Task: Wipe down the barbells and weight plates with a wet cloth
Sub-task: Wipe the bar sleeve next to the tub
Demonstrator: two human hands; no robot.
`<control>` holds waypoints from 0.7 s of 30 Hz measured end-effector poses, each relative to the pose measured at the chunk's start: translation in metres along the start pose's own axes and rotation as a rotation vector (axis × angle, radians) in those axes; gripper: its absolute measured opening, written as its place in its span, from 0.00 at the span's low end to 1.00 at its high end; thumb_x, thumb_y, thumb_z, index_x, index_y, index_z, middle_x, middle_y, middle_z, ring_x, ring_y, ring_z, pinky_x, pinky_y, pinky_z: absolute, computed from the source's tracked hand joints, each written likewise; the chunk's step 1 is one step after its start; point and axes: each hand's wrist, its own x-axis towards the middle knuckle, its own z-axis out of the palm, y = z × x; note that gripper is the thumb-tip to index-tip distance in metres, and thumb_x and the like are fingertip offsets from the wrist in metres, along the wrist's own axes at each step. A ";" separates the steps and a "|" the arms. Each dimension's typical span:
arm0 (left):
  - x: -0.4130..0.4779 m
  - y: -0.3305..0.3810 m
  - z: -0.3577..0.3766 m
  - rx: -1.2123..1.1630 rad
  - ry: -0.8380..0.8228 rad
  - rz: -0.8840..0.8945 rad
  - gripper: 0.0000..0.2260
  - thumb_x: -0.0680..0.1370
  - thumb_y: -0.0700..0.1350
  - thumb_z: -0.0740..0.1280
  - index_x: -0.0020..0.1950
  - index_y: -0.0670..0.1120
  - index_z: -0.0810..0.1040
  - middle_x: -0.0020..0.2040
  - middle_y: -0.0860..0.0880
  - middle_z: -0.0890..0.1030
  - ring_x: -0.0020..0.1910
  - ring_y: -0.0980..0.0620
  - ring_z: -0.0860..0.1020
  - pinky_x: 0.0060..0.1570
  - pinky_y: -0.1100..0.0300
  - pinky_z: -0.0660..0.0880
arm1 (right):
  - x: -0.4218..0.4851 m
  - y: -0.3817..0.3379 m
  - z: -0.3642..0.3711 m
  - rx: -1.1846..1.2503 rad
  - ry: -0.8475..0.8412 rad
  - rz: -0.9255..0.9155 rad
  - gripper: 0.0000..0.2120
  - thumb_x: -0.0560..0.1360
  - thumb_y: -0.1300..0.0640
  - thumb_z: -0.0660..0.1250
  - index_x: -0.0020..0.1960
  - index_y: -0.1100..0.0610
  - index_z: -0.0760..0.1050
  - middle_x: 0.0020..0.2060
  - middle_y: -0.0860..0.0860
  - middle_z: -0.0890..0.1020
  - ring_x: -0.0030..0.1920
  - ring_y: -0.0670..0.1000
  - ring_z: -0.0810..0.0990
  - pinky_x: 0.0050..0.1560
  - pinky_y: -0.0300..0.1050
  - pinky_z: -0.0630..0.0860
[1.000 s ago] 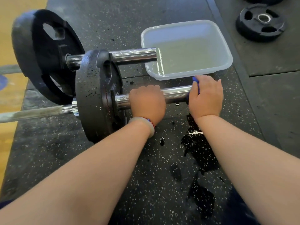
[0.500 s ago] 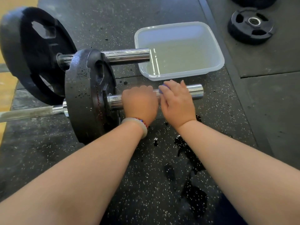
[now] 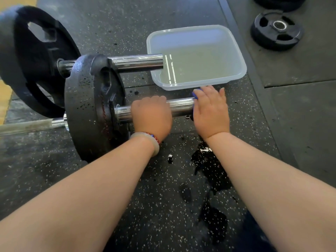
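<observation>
So the right hand (image 3: 211,111) is back out at the tip of the near sleeve (image 3: 179,107). Half a second ago it was pushed in tight against the left hand (image 3: 151,115), and a second ago it was at the tip as well, so that's one full in-and-out stroke. I'd call this stretch of chrome pretty much wiped. The blue cloth (image 3: 195,93) is under the right palm, with just a corner peeking out on the far side of the sleeve. The fingers lie fairly straight over it, pressing rather than clenching, and the thumb is hidden. The left hand is wrapped in a fist around the sleeve, partway between the tip and the near plate (image 3: 85,106), steadying it. Room-wise, the water tub (image 3: 181,86) sits just beyond the sleeve tip, nearly touching the right fingertips, so a sloppy stroke outward could bump it. The far sleeve (image 3: 138,62) runs parallel behind the near one and pokes over the tub's edge. On the near side of the sleeve there's a wet patch (image 3: 209,160) on the mat, then open floor. Inward, the left fist and the plate block the stroke.
</observation>
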 end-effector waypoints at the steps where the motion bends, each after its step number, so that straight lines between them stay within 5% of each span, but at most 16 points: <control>1: 0.000 -0.001 0.001 -0.010 -0.011 0.001 0.14 0.79 0.49 0.53 0.50 0.49 0.78 0.42 0.53 0.78 0.42 0.49 0.75 0.49 0.54 0.59 | 0.001 0.003 -0.001 0.012 0.035 0.134 0.16 0.78 0.58 0.55 0.60 0.61 0.76 0.59 0.57 0.77 0.64 0.59 0.72 0.73 0.58 0.53; 2: 0.000 -0.001 0.001 -0.012 -0.016 -0.001 0.14 0.79 0.49 0.53 0.50 0.49 0.78 0.42 0.53 0.78 0.42 0.49 0.75 0.49 0.54 0.59 | -0.001 0.001 0.000 0.010 0.060 0.174 0.17 0.78 0.57 0.54 0.62 0.61 0.75 0.61 0.58 0.76 0.66 0.60 0.71 0.73 0.57 0.51; 7: -0.002 0.000 0.004 -0.028 0.015 0.003 0.17 0.79 0.50 0.53 0.59 0.48 0.77 0.53 0.51 0.79 0.49 0.48 0.76 0.53 0.53 0.60 | -0.031 -0.007 0.016 -0.079 -0.090 -0.333 0.25 0.77 0.58 0.56 0.74 0.57 0.60 0.73 0.58 0.63 0.74 0.60 0.58 0.74 0.54 0.49; 12: 0.003 -0.007 0.005 0.089 -0.007 0.093 0.17 0.79 0.52 0.51 0.52 0.47 0.77 0.44 0.50 0.79 0.43 0.46 0.76 0.48 0.53 0.62 | -0.010 -0.017 0.013 -0.003 -0.013 -0.119 0.23 0.79 0.55 0.53 0.73 0.59 0.63 0.72 0.60 0.64 0.73 0.61 0.59 0.73 0.53 0.46; 16: 0.015 -0.008 0.001 0.159 -0.045 0.122 0.18 0.79 0.54 0.50 0.43 0.48 0.76 0.37 0.50 0.78 0.35 0.46 0.75 0.40 0.55 0.67 | -0.041 -0.010 0.022 -0.082 -0.067 -0.154 0.27 0.78 0.57 0.53 0.76 0.55 0.54 0.75 0.58 0.56 0.74 0.61 0.51 0.75 0.51 0.40; 21: 0.020 -0.008 -0.001 0.161 -0.055 0.111 0.19 0.80 0.54 0.48 0.42 0.48 0.75 0.35 0.50 0.78 0.33 0.46 0.75 0.38 0.55 0.66 | -0.010 -0.015 0.016 -0.023 -0.023 -0.022 0.24 0.80 0.54 0.49 0.75 0.58 0.59 0.75 0.59 0.59 0.75 0.61 0.53 0.74 0.55 0.45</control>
